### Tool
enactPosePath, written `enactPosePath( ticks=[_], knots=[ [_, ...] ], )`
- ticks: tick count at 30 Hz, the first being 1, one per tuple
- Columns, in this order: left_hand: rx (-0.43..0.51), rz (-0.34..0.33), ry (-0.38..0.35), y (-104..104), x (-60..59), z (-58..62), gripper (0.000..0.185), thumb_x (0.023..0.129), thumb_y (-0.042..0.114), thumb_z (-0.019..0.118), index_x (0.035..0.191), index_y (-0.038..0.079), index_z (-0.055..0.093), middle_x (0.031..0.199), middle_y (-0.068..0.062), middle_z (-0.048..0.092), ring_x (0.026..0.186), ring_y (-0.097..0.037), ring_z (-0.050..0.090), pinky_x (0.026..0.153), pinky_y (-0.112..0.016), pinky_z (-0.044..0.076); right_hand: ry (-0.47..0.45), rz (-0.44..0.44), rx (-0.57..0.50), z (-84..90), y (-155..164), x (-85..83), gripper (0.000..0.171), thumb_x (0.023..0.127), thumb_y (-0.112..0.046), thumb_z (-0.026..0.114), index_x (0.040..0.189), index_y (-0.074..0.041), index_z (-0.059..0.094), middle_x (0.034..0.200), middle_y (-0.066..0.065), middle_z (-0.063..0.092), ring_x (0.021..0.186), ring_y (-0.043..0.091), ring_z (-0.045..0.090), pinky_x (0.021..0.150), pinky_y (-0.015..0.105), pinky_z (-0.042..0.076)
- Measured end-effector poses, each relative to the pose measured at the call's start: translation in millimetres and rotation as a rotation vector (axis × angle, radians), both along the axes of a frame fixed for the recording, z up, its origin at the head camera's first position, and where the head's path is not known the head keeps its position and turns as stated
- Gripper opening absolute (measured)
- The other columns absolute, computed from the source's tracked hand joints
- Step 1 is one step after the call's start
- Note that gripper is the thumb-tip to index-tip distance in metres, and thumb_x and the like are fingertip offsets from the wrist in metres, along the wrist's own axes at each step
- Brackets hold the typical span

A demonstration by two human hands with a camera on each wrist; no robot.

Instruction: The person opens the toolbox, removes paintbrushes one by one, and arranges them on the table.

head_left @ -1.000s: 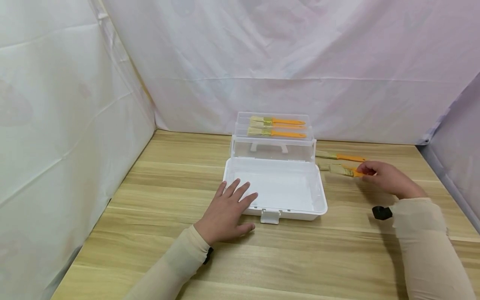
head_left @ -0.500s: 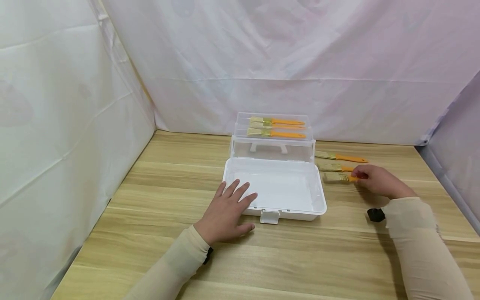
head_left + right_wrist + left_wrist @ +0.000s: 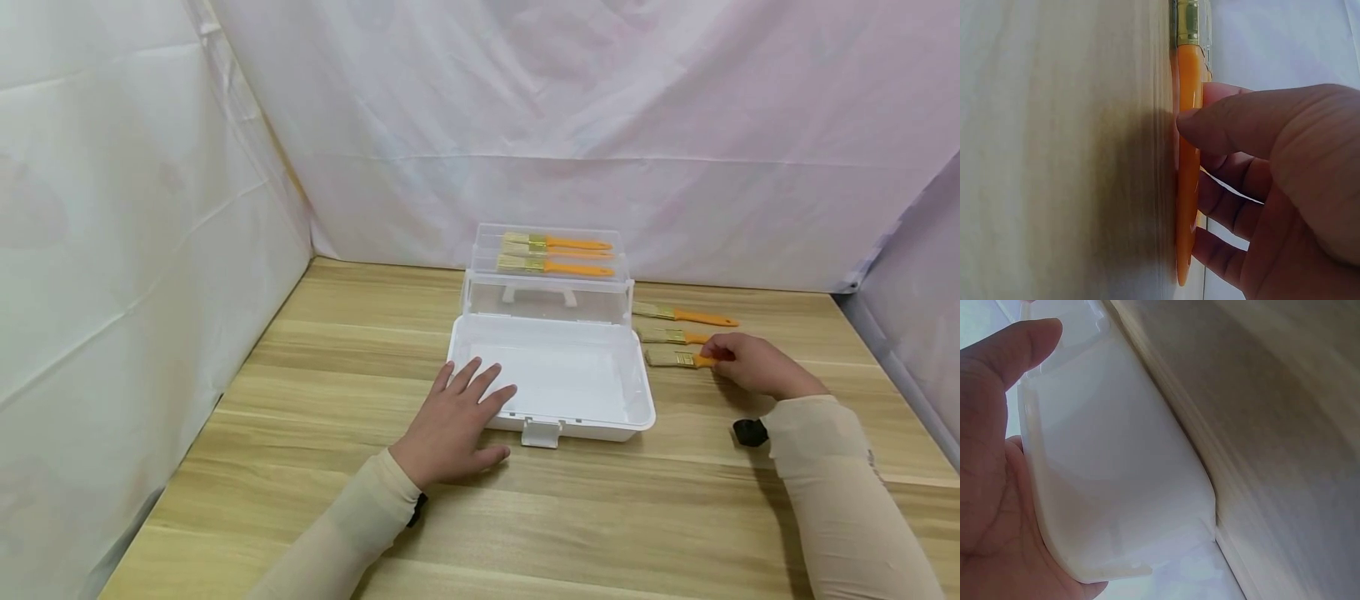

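Hands: two, both in pale beige sleeves, one on either side of the box.
Left hand [image 3: 453, 421]: it lies flat, fingers straight and spread, on the near left corner of the white plastic storage box [image 3: 600, 421]; the left wrist view shows the palm [image 3: 988, 506] against the box's rounded corner [image 3: 1116, 506] and a straight fingertip along its rim.
Box: one, open, its shallow white base on the light wooden tabletop [image 3: 337, 350], with a small latch at the middle of the near wall.
Lid: one clear plastic lid [image 3: 547, 300], standing upright along the far edge of the base.
Brushes at the lid: two orange-handled flat paintbrushes with pale bristles [image 3: 555, 267] show plainly in the clear upper part; a third may lie between them, but the view is too small to be sure.
Brushes on the table: three, in a row just right of the box, bristles toward it.
Far brush [image 3: 686, 316]: free, well clear of the hand.
Middle brush [image 3: 671, 336]: free, its handle end just beside the knuckles.
Nearest brush [image 3: 678, 359]: flat on the wood, held at its handle.
Right hand [image 3: 753, 365]: curled, thumb and fingers pinching the orange handle [image 3: 1186, 175] of the nearest brush; in the right wrist view the thumb [image 3: 1241, 125] presses it from one side and the fingertips from the other.
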State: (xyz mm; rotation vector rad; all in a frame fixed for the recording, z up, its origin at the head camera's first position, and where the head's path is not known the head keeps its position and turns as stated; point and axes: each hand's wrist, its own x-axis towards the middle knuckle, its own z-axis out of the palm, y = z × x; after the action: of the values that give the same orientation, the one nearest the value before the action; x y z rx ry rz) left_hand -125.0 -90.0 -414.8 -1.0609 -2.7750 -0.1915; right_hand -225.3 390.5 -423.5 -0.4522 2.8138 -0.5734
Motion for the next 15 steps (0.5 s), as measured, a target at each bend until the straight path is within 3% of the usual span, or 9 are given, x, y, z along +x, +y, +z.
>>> enactPosePath(
  ticks=[9,15],
  knots=[
    [-0.006,-0.003,-0.001,0,-0.5,-0.2,0.074,0.082,0.054,0.071,0.145,0.020,0.050,0.152,-0.011,0.042,0.142,-0.036,0.033,0.113,-0.060,0.022,-0.006,-0.016,0.009,2.0,3,-0.2,0.013,0.094,0.000,0.057,0.102,-0.004,0.067,0.092,0.006,0.063,0.083,0.022,0.054,0.074,0.044,0.046],
    [0.001,-0.002,-0.004,0,0.0,0.1,0.074,0.082,0.053,0.072,0.145,0.019,0.051,0.152,-0.011,0.043,0.142,-0.036,0.033,0.112,-0.061,0.022,-0.003,-0.053,-0.014,14.6,0,0.6,0.014,0.097,-0.003,0.055,0.107,-0.002,0.065,0.097,0.011,0.063,0.087,0.026,0.055,0.075,0.046,0.046]
  ],
)
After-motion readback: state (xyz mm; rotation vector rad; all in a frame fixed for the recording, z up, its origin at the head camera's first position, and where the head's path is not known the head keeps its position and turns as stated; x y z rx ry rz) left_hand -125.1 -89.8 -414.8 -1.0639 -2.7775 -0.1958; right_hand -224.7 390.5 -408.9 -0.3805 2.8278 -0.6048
